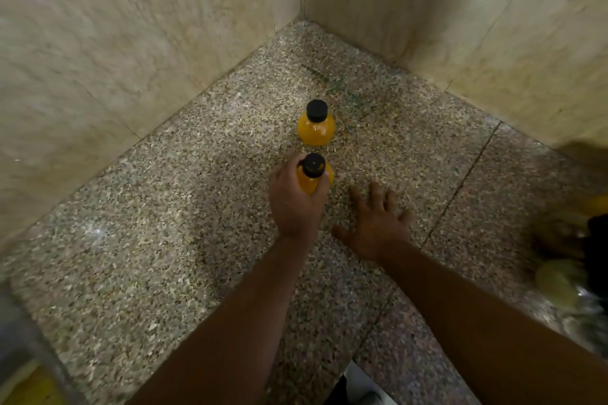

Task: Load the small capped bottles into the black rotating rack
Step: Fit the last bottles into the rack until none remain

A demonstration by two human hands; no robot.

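Where the left hand closes: left hand is wrapped round the body of the near bottle, black cap up, bottle upright.
Right hand: right hand is spread flat, fingers apart, grasping nothing, just right of the near bottle, low over the tabletop.
Near bottle contents: orange liquid, filled to the neck.
Far bottle: far bottle stands upright alone on the speckled stone, just beyond the near one, apart from both hands; black cap, same orange liquid.
Clear bottle count: two.
Right edge: black rack is blurred, with yellowish bottle shapes beside it; their number cannot be told.
Backdrop: beige stone walls meet in a corner.
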